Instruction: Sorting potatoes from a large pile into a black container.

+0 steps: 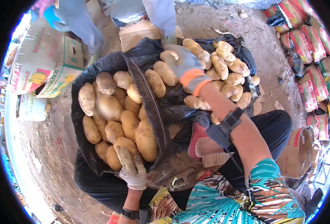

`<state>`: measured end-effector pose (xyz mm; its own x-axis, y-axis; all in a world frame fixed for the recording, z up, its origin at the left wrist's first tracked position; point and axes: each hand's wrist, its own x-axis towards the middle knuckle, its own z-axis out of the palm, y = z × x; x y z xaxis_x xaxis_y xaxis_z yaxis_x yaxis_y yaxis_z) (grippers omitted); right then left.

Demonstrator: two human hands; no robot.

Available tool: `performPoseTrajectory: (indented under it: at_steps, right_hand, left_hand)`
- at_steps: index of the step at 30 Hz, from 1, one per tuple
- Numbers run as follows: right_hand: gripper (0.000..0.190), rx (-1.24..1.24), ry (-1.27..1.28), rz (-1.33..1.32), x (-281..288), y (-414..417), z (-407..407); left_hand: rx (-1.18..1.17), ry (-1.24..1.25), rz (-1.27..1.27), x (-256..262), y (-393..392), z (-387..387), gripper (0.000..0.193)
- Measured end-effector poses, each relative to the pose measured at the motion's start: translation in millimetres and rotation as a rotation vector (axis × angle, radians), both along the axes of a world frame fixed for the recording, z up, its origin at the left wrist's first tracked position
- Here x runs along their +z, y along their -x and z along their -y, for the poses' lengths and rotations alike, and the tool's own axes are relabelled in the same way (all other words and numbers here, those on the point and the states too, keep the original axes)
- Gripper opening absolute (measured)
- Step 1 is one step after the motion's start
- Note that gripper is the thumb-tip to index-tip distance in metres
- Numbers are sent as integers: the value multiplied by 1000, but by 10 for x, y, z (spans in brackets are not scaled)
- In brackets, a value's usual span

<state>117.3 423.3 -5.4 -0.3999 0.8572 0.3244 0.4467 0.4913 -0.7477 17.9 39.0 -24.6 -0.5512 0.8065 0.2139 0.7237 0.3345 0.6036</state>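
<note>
A black plastic bag (pixel 79 130), its mouth spread wide, is filled with potatoes (pixel 130 124). At its near rim, my left hand (pixel 132 168) in a pale knit glove rests against the potatoes, fingers apart. Loose potatoes (pixel 233 79) are heaped to the right on a black plastic sheet (pixel 179 107). My right hand (pixel 186 61), in a grey glove with an orange cuff, is blurred over the left part of this heap. Its fingers are beside an elongated potato (pixel 165 73); motion blur hides whether they grip one.
Banana cartons (pixel 60 68) stand at the left. A person in grey clothing (pixel 79 21) with a blue glove is at the far side, beside flattened cardboard (pixel 139 32). Stacked red-and-brown packs (pixel 304 42) line the right. An open cardboard box (pixel 295 152) sits near my right knee.
</note>
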Motion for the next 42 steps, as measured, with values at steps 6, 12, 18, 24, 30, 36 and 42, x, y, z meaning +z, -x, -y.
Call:
performPoseTrajectory:
  at_steps: [6, 12, 18, 24, 30, 36, 42]
  right_hand:
    - [89, -11, 187, 742, -1200, -1138, 159]
    - [69, -68, 613, 250, -1063, -1139, 13]
    - [64, 128, 992, -238, 261, -865, 285]
    - [60, 365, 1190, -287, 1202, -778, 1340]
    - [60, 494, 1169, -149, 1393, -516, 2339]
    - [59, 612, 393, -217, 1172, -291, 2791]
    - [55, 492, 185, -281, 1082, -176, 2668]
  left_hand:
    - [11, 20, -94, -22, -13, 39, 61]
    - [62, 153, -224, -16, -43, 25, 35]
    - [86, 31, -70, 41, -36, 7, 32]
    - [113, -184, 460, -40, 110, 55, 49]
    - [364, -572, 430, 19, 482, -300, 63]
    - [372, -691, 1174, 584, 172, -606, 83]
    - [307, -1703, 3047, 991, -408, -685, 80]
